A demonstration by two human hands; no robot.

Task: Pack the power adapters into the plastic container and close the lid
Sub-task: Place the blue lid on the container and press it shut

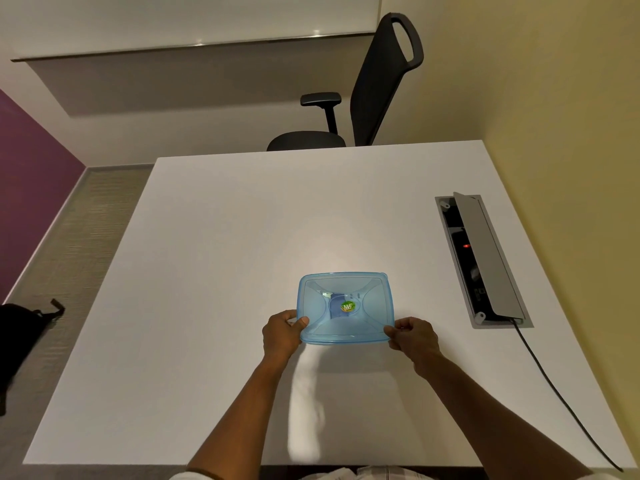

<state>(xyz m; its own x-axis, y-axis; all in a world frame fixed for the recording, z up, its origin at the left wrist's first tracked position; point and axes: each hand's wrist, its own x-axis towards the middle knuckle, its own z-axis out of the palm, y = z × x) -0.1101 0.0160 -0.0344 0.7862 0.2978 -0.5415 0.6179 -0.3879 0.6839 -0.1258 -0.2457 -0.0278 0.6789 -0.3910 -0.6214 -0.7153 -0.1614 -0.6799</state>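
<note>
Lid (346, 308) lying on blue container (346, 337), dark shapes, likely adapters, showing inside | left hand (282, 332), right hand (414, 336) pinching near corners | sealing probably remaining.

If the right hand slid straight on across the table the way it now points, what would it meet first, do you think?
The right hand points left at the near right corner of the blue container, which it already grips, so it would push straight into that.
</note>
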